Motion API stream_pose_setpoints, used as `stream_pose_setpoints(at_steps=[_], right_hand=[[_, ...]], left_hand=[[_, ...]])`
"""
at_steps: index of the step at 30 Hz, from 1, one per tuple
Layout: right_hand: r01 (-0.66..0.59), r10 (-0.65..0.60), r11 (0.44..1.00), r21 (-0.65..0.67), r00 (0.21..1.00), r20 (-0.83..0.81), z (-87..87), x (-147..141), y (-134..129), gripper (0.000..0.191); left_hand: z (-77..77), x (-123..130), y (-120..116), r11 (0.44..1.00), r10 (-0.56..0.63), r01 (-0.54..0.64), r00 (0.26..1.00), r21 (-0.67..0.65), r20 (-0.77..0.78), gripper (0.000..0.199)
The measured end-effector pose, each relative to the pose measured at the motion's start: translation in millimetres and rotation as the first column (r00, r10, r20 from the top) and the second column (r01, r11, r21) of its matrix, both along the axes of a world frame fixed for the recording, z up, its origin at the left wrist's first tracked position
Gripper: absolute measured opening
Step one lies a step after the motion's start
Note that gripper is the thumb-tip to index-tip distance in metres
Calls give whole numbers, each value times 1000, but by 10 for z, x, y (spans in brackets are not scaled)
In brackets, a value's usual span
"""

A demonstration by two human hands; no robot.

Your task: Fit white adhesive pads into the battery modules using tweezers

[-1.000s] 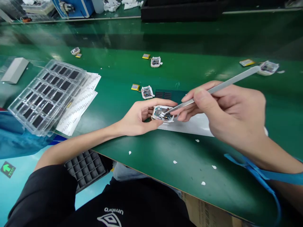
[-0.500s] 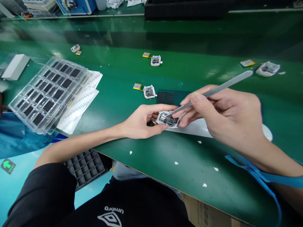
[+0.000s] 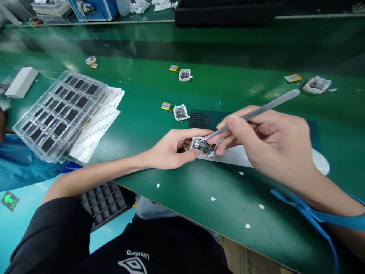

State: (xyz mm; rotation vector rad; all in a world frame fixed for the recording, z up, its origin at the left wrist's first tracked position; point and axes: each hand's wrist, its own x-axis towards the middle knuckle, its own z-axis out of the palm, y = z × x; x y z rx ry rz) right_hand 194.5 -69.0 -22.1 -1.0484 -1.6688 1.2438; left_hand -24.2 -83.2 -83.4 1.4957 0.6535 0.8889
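My left hand [image 3: 178, 149] grips a small white watch case [image 3: 210, 153] with a circuit board [image 3: 201, 144] showing inside, thumb at the near side and fingers behind. Between the thumb and fingers of my right hand [image 3: 273, 140] is a pair of slim metal tweezers [image 3: 268, 109], slanting down to the left. Their tip meets the board near its upper edge. Fingertips of the right hand also touch the right side of the case. A white strip [image 3: 236, 156] lies on the table beneath the hands.
Open white cases [image 3: 180, 112] with yellow batteries [image 3: 166, 105] lie scattered across the green table [image 3: 137, 114]. Clear trays [image 3: 57, 114] holding dark parts and printed sheets [image 3: 95, 135] are at left. Dark strips [image 3: 199, 119] sit behind the hands; small white tabs [image 3: 213, 198] dot the front.
The view has shifted slightly. Both hands keep their holds on the case and tweezers; the tweezers' tip stays at the board, with little visible movement.
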Motion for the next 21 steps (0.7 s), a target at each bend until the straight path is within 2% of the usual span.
stream_pose_setpoints(at_steps=[4, 10, 13, 16, 18, 21], right_hand=[[-2, 1, 1000, 26, 1000, 29, 3, 7, 1, 36], [1, -3, 999, 55, 999, 52, 27, -1, -10, 36], [86, -88, 988, 127, 996, 4, 89, 24, 4, 35], [179, -187, 946, 271, 982, 4, 123, 124, 108, 35], [143, -183, 925, 352, 980, 82, 96, 228, 230, 36], [-9, -74, 941, 338, 970, 230, -6, 387, 424, 43]], left_hand=[[-4, -6, 3, 997, 10, -12, 1000, -72, -26, 45], [-10, -5, 7, 998, 20, -22, 999, -51, -38, 43], [16, -18, -2, 998, 0, -2, 999, -59, -49, 43], [83, -23, -11, 998, 16, -21, 997, -60, -77, 41], [124, -19, -4, 997, 63, -67, 995, -45, -80, 38], [132, -10, 33, 990, 141, -142, 988, -13, -61, 35]])
